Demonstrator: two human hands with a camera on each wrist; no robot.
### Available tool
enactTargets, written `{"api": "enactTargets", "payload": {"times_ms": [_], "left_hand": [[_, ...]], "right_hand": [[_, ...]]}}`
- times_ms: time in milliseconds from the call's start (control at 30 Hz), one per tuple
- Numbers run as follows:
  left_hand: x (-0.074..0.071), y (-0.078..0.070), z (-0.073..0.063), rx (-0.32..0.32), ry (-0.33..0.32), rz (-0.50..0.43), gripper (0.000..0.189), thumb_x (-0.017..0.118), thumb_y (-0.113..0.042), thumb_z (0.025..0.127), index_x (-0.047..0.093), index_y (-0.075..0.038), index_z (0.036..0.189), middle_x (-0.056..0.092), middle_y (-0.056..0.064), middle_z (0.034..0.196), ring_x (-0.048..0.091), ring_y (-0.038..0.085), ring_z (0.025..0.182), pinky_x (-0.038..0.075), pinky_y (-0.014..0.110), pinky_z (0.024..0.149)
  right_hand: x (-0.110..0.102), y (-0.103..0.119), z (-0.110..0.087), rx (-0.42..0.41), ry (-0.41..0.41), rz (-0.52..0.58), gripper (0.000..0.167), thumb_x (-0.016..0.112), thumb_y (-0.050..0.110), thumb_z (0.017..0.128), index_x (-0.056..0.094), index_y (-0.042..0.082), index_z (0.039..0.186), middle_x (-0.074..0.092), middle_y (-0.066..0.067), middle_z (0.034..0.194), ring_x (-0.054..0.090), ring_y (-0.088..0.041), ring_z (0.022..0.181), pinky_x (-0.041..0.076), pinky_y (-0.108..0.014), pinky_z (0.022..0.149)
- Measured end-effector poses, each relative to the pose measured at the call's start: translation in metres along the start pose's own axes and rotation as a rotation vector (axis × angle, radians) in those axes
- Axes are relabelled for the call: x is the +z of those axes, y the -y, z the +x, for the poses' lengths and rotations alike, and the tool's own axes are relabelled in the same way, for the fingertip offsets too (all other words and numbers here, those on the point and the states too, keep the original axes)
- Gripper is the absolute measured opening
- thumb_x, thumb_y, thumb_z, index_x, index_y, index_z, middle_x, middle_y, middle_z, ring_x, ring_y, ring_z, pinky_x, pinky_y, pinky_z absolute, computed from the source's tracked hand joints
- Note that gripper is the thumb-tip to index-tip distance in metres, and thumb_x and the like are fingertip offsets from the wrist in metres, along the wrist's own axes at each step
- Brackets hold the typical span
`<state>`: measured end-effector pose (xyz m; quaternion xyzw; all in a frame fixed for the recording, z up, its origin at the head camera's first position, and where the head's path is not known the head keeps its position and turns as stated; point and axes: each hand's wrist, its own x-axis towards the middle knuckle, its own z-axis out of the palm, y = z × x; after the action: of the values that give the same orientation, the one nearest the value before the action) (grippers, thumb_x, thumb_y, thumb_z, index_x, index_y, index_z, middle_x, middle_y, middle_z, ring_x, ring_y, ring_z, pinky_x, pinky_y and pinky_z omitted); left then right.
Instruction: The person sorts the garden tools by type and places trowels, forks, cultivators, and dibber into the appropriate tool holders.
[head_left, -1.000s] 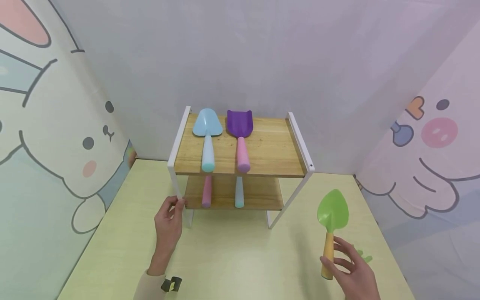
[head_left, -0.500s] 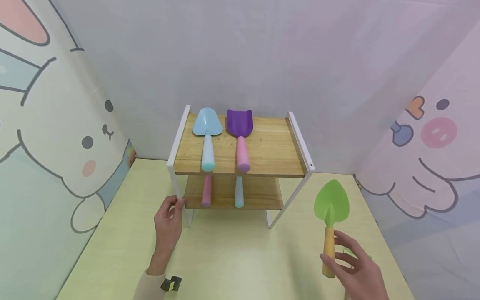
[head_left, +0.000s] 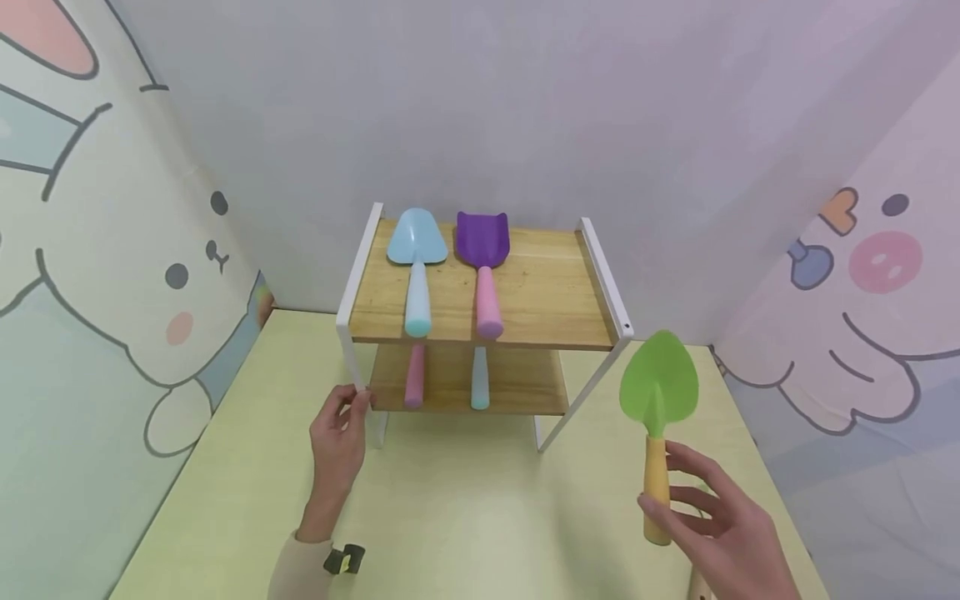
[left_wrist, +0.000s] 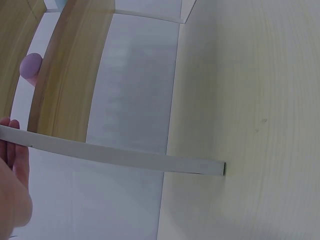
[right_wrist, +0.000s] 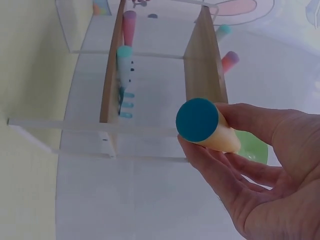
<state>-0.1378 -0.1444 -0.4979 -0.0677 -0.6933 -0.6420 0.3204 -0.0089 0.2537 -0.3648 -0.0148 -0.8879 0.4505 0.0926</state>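
My right hand (head_left: 731, 521) pinches the yellow handle of a green garden trowel (head_left: 660, 379) between thumb and fingers, its blade pointing up and away. In the right wrist view the handle's blue end (right_wrist: 197, 120) faces the camera. At the left front post (left_wrist: 115, 154) of a two-tier rack, my left hand (head_left: 337, 446) grips the white metal with its fingertips. On the upper wooden shelf (head_left: 558, 287) lie a light blue trowel (head_left: 417, 271) and a purple shovel (head_left: 483, 242) with a pink handle.
The lower shelf (head_left: 525, 383) bears a pink handle (head_left: 415, 375) and a pale blue handle (head_left: 480, 379); the latter ends in a blue rake (right_wrist: 126, 104). Another tool's handle (head_left: 700, 583) lies on the table, mostly hidden beneath my right hand. A cartoon-printed backdrop (head_left: 480, 108) stands behind the rack.
My right hand has lifted the green trowel upward, nearer the camera and slightly toward the rack. The left hand stays at the post; the head view has tilted slightly.
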Motion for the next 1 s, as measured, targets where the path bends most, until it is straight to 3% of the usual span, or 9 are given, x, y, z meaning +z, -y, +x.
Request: {"api": "enactTargets", "payload": {"times_ms": [400, 733, 1000], "left_hand": [[0.001, 0.001, 0.002, 0.041, 0.0, -0.005, 0.003, 0.059, 0.013, 0.098, 0.063, 0.012, 0.098, 0.064, 0.025, 0.087, 0.062, 0.011, 0.087, 0.056, 0.016, 0.081], [0.0, 0.002, 0.003, 0.023, -0.008, 0.017, 0.003, 0.061, 0.012, 0.098, 0.063, 0.012, 0.098, 0.064, 0.027, 0.088, 0.061, 0.011, 0.087, 0.054, 0.014, 0.082], [0.0, 0.002, 0.002, 0.024, -0.005, 0.015, 0.003, 0.061, 0.011, 0.098, 0.063, 0.013, 0.099, 0.064, 0.029, 0.089, 0.061, 0.013, 0.088, 0.055, 0.015, 0.081]], "right_hand": [[-0.006, 0.025, 0.008, -0.062, 0.066, -0.034, 0.064, 0.086, 0.009, 0.084, 0.059, 0.022, 0.141, 0.064, 0.006, 0.121, 0.074, -0.01, 0.091, 0.062, -0.029, 0.07], [-0.009, 0.038, 0.018, -0.094, 0.138, 0.011, 0.063, 0.085, 0.009, 0.086, 0.059, 0.022, 0.142, 0.064, 0.005, 0.122, 0.075, -0.013, 0.093, 0.063, -0.032, 0.069], [-0.008, 0.045, 0.033, -0.172, 0.217, 0.128, 0.065, 0.081, -0.002, 0.086, 0.058, 0.017, 0.144, 0.065, 0.001, 0.124, 0.075, -0.018, 0.091, 0.062, -0.036, 0.064]]}}
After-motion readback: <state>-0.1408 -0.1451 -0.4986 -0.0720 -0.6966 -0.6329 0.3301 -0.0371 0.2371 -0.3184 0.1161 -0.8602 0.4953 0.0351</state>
